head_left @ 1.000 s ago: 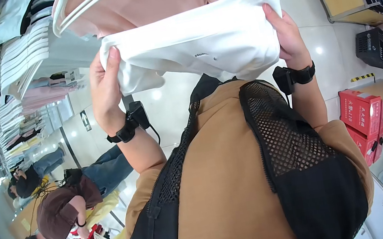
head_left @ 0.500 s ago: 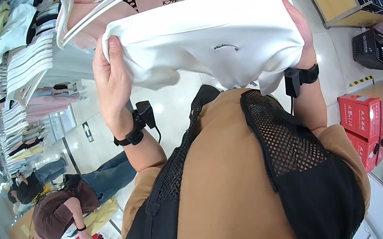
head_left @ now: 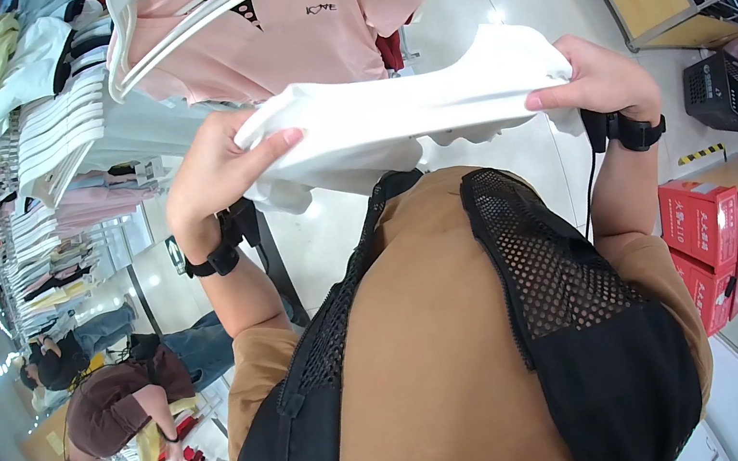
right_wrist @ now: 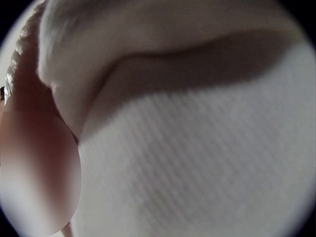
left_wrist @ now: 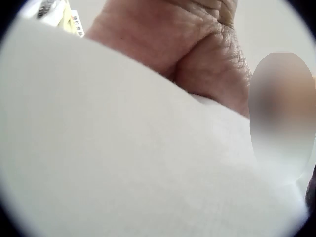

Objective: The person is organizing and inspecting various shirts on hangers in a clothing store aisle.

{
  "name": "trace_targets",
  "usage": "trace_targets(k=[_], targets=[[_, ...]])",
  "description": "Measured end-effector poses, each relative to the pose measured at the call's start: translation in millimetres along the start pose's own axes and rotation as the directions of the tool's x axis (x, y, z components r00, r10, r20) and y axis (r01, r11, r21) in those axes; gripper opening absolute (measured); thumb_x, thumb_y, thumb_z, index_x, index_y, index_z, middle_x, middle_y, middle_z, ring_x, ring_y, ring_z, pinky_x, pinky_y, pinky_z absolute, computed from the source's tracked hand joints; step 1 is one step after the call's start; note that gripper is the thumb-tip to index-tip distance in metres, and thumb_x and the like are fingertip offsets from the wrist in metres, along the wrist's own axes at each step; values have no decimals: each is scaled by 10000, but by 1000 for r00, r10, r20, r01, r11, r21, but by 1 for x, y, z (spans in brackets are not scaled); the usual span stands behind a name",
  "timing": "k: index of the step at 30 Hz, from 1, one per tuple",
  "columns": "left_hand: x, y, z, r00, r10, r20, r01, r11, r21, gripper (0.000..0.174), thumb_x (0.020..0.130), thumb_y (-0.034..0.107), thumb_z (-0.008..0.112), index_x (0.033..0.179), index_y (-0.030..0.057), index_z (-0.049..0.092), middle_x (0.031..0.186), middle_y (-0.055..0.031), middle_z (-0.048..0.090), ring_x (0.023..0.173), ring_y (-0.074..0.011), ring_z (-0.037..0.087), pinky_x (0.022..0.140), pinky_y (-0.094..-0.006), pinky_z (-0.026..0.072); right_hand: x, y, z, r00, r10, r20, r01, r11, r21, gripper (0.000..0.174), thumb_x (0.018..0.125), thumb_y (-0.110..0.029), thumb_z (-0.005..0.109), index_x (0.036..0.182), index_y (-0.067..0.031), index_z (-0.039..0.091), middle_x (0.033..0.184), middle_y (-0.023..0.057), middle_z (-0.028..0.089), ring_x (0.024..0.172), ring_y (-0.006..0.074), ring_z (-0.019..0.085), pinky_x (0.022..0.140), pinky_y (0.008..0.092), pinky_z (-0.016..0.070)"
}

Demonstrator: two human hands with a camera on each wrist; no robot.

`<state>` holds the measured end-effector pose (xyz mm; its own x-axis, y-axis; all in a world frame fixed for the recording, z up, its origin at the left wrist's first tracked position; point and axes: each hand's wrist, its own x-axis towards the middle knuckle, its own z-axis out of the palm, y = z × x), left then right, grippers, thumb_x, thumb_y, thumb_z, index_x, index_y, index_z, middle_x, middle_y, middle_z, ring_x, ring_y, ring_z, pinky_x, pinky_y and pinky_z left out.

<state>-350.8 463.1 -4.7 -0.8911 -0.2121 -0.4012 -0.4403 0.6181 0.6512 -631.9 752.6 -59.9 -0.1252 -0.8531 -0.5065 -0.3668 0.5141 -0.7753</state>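
A white folded garment is stretched sideways between both hands in front of the chest. At its left end my left hand grips the cloth, thumb on top and fingers hidden beneath. My right hand pinches the right end the same way, its thumb pointing inward. In the left wrist view, white cloth covers most of the picture, with part of the palm above it. Ribbed white fabric and a shadowed fold fill the right wrist view.
Pink T-shirts on white hangers hang just beyond the garment. More clothes racks line the left, where a person in a brown shirt stands. Red boxes and a black basket are at the right.
The garment has come lower, and its printed front has tipped out of sight. Both hands have turned so their thumbs point inward over the cloth; the right hand has moved outward.
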Motion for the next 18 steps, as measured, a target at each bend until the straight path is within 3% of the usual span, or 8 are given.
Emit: trace_targets(k=[3,4,6,7,8,10,12,18], targets=[[5,-28,7,983,61,-173,-126,909,-398,322,892,235,674,1066,-36,651,890,-57,687,789,-97,611,718,-261,488,7,20,4,953,-258,-161,287,936,202,416,830,-199,733,1129,56,596,1003,59,658,911,124,585,824,254,467],[7,-37,12,948,87,-306,-266,744,-613,321,903,244,660,1063,-35,650,903,-63,692,799,-112,628,730,-265,493,11,25,9,952,-260,-163,290,936,198,416,830,-199,733,1129,56,596,1003,59,658,911,124,585,824,254,467],[15,-26,42,779,100,-620,-612,341,-714,375,968,251,543,1218,-29,549,1118,-135,642,967,-175,641,798,-305,519,24,38,23,763,-382,-521,636,585,502,426,875,-194,690,1203,44,557,1087,77,644,970,134,605,842,272,480],[20,-31,51,726,81,-682,-664,338,-667,379,985,246,508,1246,-28,526,1155,-141,623,992,-186,633,819,-313,523,36,44,28,755,-384,-532,654,368,661,422,934,-181,609,1279,35,497,1173,106,620,1037,171,620,880,305,502],[26,-31,56,697,73,-713,-691,336,-641,381,993,243,490,1260,-28,514,1173,-144,613,1004,-192,629,830,-317,525,42,36,29,753,-389,-531,656,369,659,422,934,-181,609,1279,35,497,1173,106,620,1037,171,620,880,305,502],[41,-23,65,579,108,-808,-796,292,-531,385,1010,237,451,1286,-27,496,1200,-143,603,1025,-201,624,861,-325,527,58,12,37,758,-438,-484,526,-29,850,379,985,-170,513,1301,36,473,1198,128,610,1057,205,628,902,327,522],[53,-23,63,479,147,-865,-866,242,-438,387,1018,234,428,1298,-25,490,1208,-138,603,1035,-205,622,882,-329,526,67,3,38,739,-490,-462,486,-87,870,379,1020,-197,427,1318,35,449,1209,145,606,1068,216,630,905,336,538],[56,-15,50,546,86,-833,-820,259,-511,416,1028,241,398,1339,-27,460,1232,-143,599,1070,-194,611,887,-336,528,75,-8,39,721,-558,-411,351,-217,911,431,1041,-275,344,1352,13,420,1261,132,582,1084,206,624,924,329,535]])
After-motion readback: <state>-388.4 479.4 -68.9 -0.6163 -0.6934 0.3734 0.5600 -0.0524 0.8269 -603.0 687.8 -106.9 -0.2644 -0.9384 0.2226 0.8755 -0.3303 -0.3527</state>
